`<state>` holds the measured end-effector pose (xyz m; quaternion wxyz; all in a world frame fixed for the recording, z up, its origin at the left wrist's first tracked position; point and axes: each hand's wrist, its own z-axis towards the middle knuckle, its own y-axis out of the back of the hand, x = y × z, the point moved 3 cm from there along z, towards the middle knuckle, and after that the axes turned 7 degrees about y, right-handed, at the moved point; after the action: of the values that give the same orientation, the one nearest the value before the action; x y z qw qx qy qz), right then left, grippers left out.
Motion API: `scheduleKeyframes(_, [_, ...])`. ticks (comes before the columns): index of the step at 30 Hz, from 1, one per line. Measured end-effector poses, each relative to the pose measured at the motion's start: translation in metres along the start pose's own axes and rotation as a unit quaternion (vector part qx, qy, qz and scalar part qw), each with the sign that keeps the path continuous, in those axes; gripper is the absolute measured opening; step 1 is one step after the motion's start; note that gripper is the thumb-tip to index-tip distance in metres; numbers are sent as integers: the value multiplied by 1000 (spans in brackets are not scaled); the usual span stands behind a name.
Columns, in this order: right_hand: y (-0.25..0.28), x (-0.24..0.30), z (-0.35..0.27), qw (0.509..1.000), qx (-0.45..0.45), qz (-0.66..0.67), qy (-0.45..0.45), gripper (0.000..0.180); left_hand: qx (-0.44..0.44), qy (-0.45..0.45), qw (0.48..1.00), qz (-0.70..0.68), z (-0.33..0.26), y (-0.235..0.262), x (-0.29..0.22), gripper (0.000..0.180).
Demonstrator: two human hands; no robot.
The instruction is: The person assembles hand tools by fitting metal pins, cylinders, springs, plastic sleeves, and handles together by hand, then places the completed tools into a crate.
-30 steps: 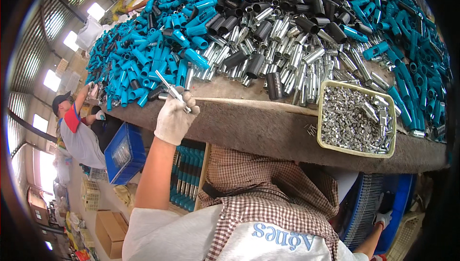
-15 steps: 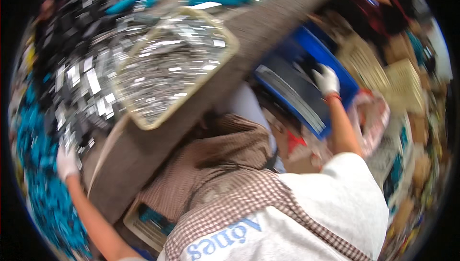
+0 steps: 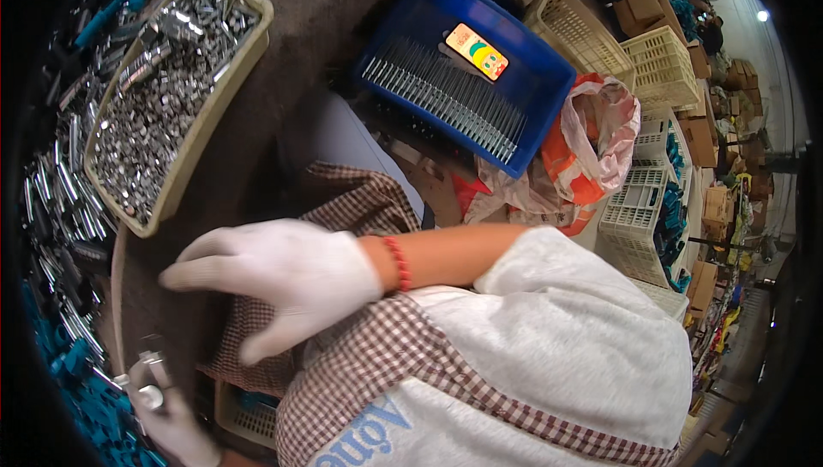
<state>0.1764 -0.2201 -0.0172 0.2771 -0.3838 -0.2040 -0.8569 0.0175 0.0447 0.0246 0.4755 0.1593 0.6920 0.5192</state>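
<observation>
By the table edge (image 3: 150, 317), the left hand (image 3: 176, 428) best holds its perhaps tubular metal part (image 3: 152, 397) steady, the right hand (image 3: 287, 270) spread wide.

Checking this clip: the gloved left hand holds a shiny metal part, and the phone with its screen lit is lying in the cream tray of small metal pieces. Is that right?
Not quite: the phone is not in the cream tray. The head view shows it in the blue bin, with the metal rods. The gloved left hand does hold a shiny metal part.
</observation>
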Motion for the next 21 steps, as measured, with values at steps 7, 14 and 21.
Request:
scheduleKeyframes(7, [-52,-28,-8,958,234,22,-161,32,105,55,978,-169,-57,-89,-9,39])
scheduleKeyframes(14, [-66,-33,-64,785,203,402,-426,36,35,-11,774,-632,-43,-76,-24,34])
scheduleKeyframes(21, [-58,-48,-66,714,3,604,-353,55,-77,30,834,-545,-44,-97,-73,42])
